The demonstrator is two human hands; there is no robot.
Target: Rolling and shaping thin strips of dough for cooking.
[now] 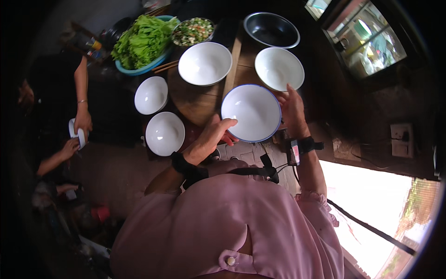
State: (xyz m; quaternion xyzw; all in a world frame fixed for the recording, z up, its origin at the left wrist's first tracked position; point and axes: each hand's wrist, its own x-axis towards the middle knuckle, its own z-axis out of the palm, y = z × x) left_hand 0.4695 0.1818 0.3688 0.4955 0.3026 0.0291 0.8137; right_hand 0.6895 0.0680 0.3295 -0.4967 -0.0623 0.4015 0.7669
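Note:
A white bowl with a blue rim (251, 113) is tilted up in front of me, its inside bare. My left hand (210, 134) grips its lower left edge, thumb over the rim and fingers underneath. At the bowl's right side, my right hand (294, 111) has its fingers apart and extended; whether they touch the rim is unclear. Just beyond those fingertips stands a white bowl (279, 68). A larger white bowl (205, 64) rests on the round wooden board (191, 101). Two smaller white bowls, one farther (151, 95) and one nearer (165, 134), stand on the left.
A blue basin (130, 72) of lettuce (144, 40), a bowl of chopped vegetables (193, 31) and wooden chopsticks (165, 66) occupy the back left. A dark metal basin (271, 30) stands behind. Another person's hands (83, 122) hold a white object at far left.

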